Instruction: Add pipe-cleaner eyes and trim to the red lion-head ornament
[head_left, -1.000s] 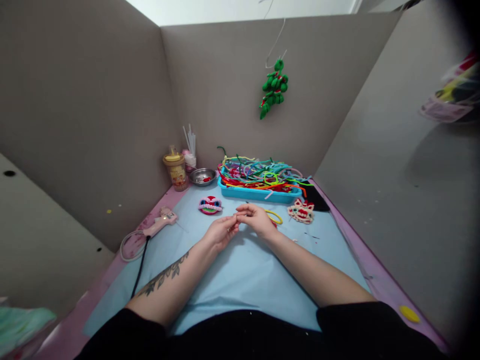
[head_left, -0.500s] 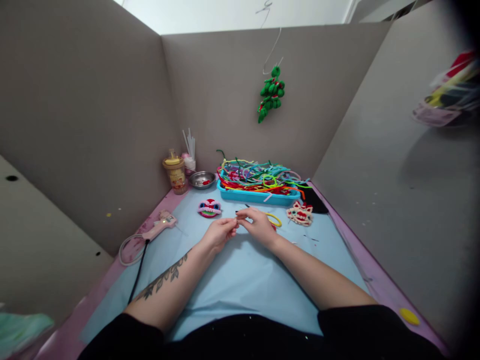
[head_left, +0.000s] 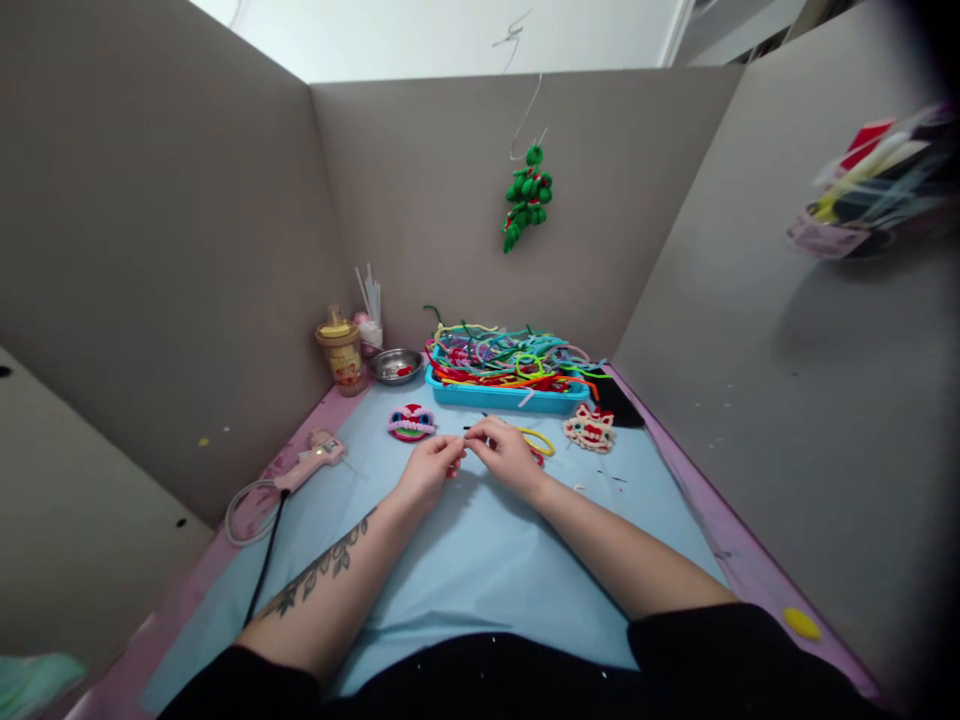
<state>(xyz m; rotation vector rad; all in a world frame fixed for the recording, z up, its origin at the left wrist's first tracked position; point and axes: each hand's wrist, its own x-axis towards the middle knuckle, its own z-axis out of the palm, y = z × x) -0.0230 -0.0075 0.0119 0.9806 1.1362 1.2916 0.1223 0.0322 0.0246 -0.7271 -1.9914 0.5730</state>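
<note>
My left hand [head_left: 426, 472] and my right hand [head_left: 508, 455] meet fingertip to fingertip over the light blue mat [head_left: 480, 560]. Both pinch a small piece between them, too small to name; a thin dark end pokes out near the right fingers. A yellow pipe-cleaner loop [head_left: 541, 439] and something red lie just behind my right hand. A pink and red pipe-cleaner face [head_left: 411, 423] sits beyond my left hand, and a white and red pipe-cleaner figure [head_left: 591, 428] lies to the right.
A blue tray [head_left: 504, 399] heaped with coloured pipe cleaners stands at the back. Beside it are a metal bowl [head_left: 395, 366], a lidded cup [head_left: 341, 356] and white sticks. A pink glue gun [head_left: 309, 461] with its cord lies left. Grey partition walls enclose the desk; a green figure [head_left: 526, 196] hangs above.
The view has shifted slightly up and to the right. My hands stay together in the same place, the fingers working the small piece a little.
</note>
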